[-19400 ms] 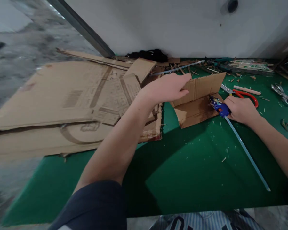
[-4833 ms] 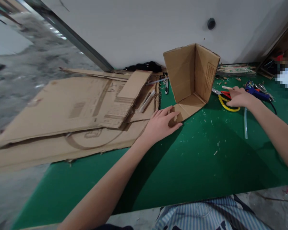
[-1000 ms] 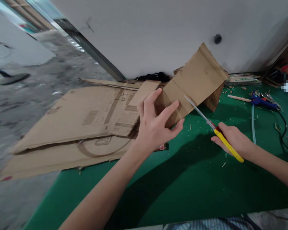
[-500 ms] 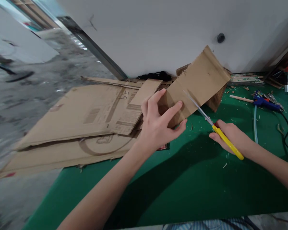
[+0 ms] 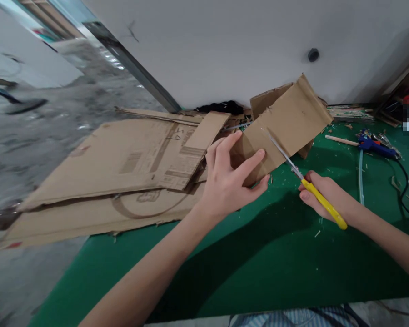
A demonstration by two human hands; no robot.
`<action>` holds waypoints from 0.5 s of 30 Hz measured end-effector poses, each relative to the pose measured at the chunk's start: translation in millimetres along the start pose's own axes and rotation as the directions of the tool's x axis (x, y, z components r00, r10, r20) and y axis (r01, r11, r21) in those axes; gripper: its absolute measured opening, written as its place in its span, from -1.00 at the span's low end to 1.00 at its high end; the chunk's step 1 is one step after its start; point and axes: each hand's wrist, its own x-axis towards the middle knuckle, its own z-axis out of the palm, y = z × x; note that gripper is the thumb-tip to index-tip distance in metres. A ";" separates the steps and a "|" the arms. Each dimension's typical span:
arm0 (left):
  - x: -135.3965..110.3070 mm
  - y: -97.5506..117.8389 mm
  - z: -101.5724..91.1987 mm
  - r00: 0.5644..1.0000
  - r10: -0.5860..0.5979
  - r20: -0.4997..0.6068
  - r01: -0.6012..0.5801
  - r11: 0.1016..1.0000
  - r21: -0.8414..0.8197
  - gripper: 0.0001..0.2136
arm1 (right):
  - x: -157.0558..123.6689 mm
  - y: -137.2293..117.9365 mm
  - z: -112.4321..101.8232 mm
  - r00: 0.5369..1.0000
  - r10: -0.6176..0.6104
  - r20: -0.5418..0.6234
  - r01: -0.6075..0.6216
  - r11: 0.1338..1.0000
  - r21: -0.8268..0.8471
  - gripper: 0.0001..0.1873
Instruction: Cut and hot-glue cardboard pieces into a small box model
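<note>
My left hand [image 5: 230, 175] grips a long strip of brown cardboard [image 5: 293, 118] by its near end, thumb and fingers spread across it. The strip slants up to the right, its far end creased. In my right hand [image 5: 325, 195] is a pair of scissors [image 5: 322, 202] with yellow handles. Its blades lie across the strip from the lower edge inward, just right of my left fingers. How far the cut goes cannot be made out. Behind the strip stands another bent cardboard piece [image 5: 267, 99], partly hidden.
Flattened cardboard boxes [image 5: 116, 159] overhang the left of the green table [image 5: 259, 268]. A blue glue gun [image 5: 378, 147] with its cord and a clear glue stick [image 5: 361, 177] lie at the right. Cardboard scraps are scattered around. A white panel [image 5: 238, 50] rises behind the table.
The strip has tilted, its far end dropping slightly and shifting right. My left hand has moved a little right and down with it. The scissors stay across the strip.
</note>
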 end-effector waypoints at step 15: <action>-3.5 9.3 -3.5 0.984 0.144 -0.107 -0.138 0.989 0.060 -0.52 | 2.8 7.6 6.0 1.000 0.007 -0.023 -0.007 1.000 -0.025 -0.45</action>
